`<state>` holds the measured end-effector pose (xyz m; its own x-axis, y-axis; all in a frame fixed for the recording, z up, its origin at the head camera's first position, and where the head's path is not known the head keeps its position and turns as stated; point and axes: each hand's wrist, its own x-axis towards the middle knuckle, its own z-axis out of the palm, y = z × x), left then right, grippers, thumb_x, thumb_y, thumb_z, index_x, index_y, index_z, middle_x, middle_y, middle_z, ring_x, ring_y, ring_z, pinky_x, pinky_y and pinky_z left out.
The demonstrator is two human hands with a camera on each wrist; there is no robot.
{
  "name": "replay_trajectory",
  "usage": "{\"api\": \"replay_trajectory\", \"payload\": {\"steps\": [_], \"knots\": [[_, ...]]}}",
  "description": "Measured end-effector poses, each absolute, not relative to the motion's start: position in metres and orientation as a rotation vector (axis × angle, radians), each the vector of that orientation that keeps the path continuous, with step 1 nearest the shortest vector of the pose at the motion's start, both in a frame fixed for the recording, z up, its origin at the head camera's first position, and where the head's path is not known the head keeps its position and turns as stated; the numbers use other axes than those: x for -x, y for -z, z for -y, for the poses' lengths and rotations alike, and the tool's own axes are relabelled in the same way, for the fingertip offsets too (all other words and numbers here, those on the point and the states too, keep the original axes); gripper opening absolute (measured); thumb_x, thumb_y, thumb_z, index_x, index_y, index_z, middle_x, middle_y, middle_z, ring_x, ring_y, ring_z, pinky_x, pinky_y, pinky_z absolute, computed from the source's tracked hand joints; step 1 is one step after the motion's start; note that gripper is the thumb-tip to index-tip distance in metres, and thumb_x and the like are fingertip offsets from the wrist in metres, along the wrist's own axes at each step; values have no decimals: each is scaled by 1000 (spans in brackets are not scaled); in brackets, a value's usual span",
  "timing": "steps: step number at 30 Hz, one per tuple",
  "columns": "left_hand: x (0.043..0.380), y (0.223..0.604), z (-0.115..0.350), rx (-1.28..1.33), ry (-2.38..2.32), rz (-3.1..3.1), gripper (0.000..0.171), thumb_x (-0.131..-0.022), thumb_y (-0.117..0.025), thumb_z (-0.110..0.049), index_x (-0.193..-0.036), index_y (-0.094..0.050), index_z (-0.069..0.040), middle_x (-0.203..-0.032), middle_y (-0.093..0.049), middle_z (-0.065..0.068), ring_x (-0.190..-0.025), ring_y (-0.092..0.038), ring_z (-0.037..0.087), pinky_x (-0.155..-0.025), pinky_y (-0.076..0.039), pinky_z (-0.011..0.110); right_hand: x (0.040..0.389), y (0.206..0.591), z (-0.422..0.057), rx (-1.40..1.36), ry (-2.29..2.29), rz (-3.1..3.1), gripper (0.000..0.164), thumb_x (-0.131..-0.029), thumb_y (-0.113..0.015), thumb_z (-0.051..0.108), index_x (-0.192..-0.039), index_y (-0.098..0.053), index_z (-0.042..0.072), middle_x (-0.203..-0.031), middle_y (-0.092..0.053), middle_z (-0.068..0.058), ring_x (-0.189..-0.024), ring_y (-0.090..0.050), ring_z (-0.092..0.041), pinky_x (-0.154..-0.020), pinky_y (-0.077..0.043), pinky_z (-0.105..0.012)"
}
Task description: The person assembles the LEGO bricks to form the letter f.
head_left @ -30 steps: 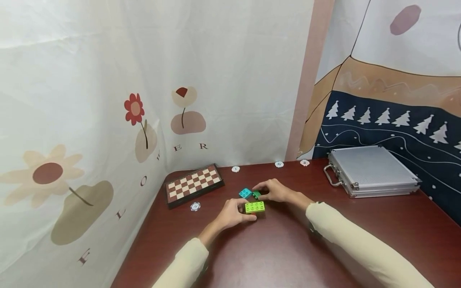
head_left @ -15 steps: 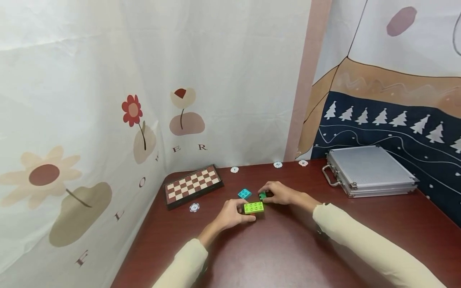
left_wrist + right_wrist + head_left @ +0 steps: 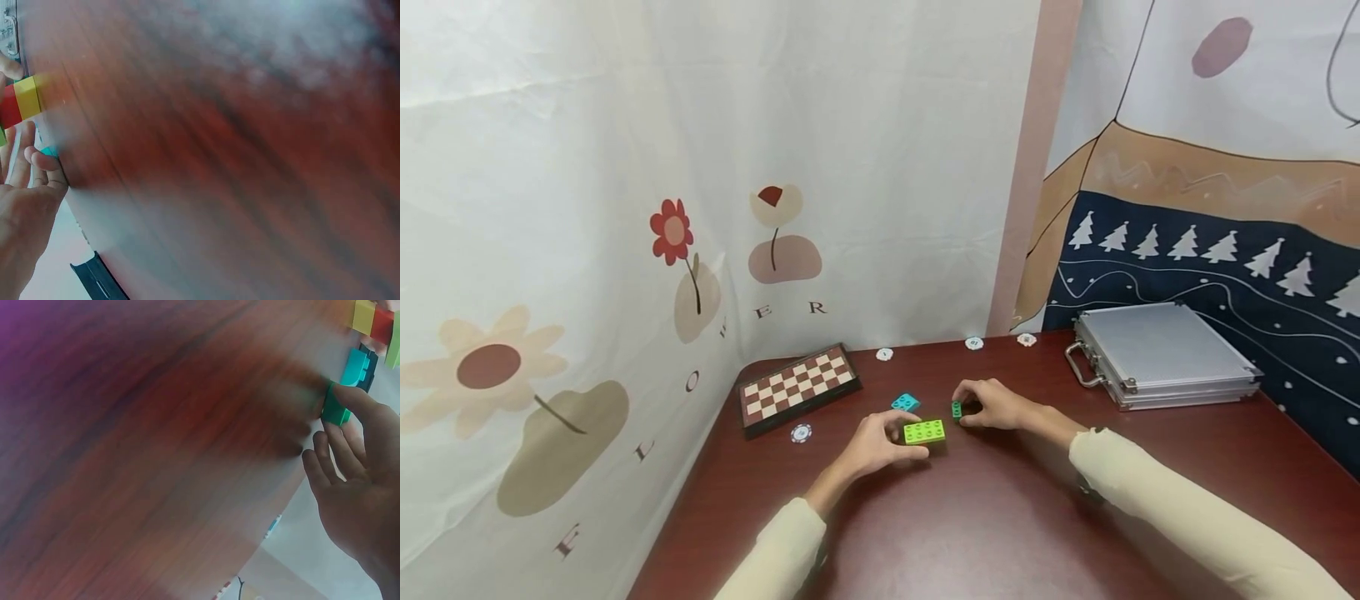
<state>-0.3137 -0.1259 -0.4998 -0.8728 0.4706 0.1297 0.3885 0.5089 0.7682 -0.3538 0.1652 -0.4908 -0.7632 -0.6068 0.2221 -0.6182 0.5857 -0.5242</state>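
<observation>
My left hand [image 3: 872, 446] holds a stack of toy building bricks by its sides, thumb nearest me and fingers behind. A lime green brick [image 3: 924, 431] tops that stack; under it the left wrist view shows a red brick [image 3: 10, 107] and a yellow brick [image 3: 27, 99]. To the right, my right hand [image 3: 996, 404] pinches a small dark green brick [image 3: 957, 410] between thumb and index finger, close over the table. In the right wrist view the other fingers of this hand spread loosely beside the green brick [image 3: 336, 407]. A teal brick [image 3: 905, 402] lies just behind the stack.
A checkered game board [image 3: 797, 387] lies at the back left, with a poker chip [image 3: 801, 433] in front of it. Several more chips line the back edge, such as one chip [image 3: 974, 343]. A silver case [image 3: 1165, 354] stands at the right. Printed curtains [image 3: 880, 167] border the table.
My right hand has moved right with the dark green brick, away from the teal brick. My left hand keeps hold of the stack and has barely moved. The head view has turned slightly right.
</observation>
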Motion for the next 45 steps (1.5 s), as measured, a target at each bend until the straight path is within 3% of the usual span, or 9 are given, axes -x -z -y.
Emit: {"api": "replay_trajectory", "payload": {"steps": [10, 18, 29, 38, 45], "knots": [[315, 499, 127, -778, -1364, -2598, 40, -81, -90, -39, -118, -77, -29, -77, -65, -4, -70, -55, 10, -61, -47, 25, 350, 491, -168, -1071, -914, 2778, 35, -90, -82, 14, -119, -69, 0, -107, -73, -5, -101, -69, -19, -89, -57, -39], [315, 498, 125, -823, -1336, -2631, 36, -84, -90, -31, -116, -78, -21, -75, -65, -5, -66, -56, 8, -59, -48, 24, 346, 485, -164, -1061, -921, 2730, 33, -92, -81, 17, -119, -72, 0, -106, -75, -3, -99, -70, -17, -88, -58, -37], [314, 497, 126, -828, -1296, -2656, 37, -84, -89, -33, -116, -78, -19, -70, -63, -7, -62, -55, 6, -58, -48, 25, 332, 454, -145, -1101, -986, 2628, 34, -92, -82, 21, -121, -74, 7, -112, -74, -4, -104, -70, -27, -89, -58, -44], [314, 496, 126, -818, -1314, -2627, 36, -84, -89, -31, -117, -77, -19, -70, -65, -7, -60, -59, 6, -57, -51, 25, 319, 449, -128, -1149, -991, 2629, 34, -91, -83, 23, -122, -74, 10, -114, -75, 2, -105, -69, -17, -91, -57, -36], [313, 496, 126, -857, -1299, -2647, 35, -84, -89, -30, -115, -77, -18, -69, -64, -7, -61, -58, 7, -56, -50, 24, 315, 457, -118, -1198, -971, 2581, 35, -90, -84, 23, -120, -76, 6, -111, -76, 2, -101, -69, -14, -89, -57, -35]]}}
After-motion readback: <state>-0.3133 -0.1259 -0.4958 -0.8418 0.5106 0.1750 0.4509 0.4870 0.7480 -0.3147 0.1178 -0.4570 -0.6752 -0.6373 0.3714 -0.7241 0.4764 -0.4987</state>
